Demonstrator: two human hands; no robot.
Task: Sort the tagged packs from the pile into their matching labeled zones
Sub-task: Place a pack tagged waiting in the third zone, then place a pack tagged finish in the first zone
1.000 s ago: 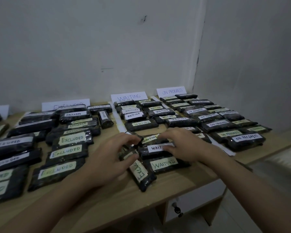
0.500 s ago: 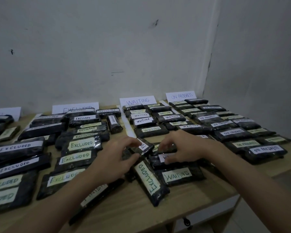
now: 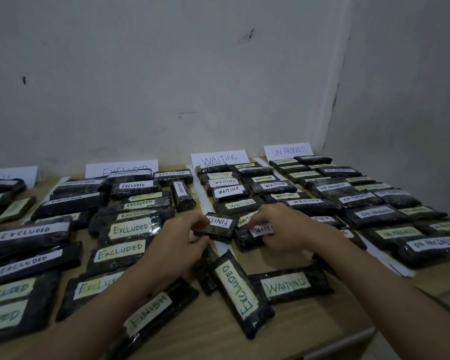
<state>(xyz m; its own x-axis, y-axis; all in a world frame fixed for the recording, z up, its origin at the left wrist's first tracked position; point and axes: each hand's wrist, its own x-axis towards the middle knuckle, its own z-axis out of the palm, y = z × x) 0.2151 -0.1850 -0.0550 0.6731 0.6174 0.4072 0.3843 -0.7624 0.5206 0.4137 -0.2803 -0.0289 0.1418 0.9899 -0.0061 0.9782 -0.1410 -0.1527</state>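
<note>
Left hand (image 3: 177,245) pinching a FINISH pack (image 3: 217,228), right hand (image 3: 281,228) gripping a WAITING pack (image 3: 252,236).

Held the FINISH pack by its near-left edge, thumb and fingers curled round it, raised slightly above the pile at the middle of the table (image 3: 291,331), tag upside down to the camera. Clasped the WAITING pack just right of it, fingers curled over its tag, the two packs touching or nearly so. Lay loose below the hands: an EXCLUDED pack (image 3: 240,291) turned lengthwise, a second WAITING pack (image 3: 287,283) beside it, a second FINISH pack (image 3: 153,310) under the left forearm. Stood at the wall: the EXCLUDED sign (image 3: 122,169), WAITING sign (image 3: 219,159) and ON PROGRESS sign (image 3: 288,150), each with rows of matching packs in front.
</note>
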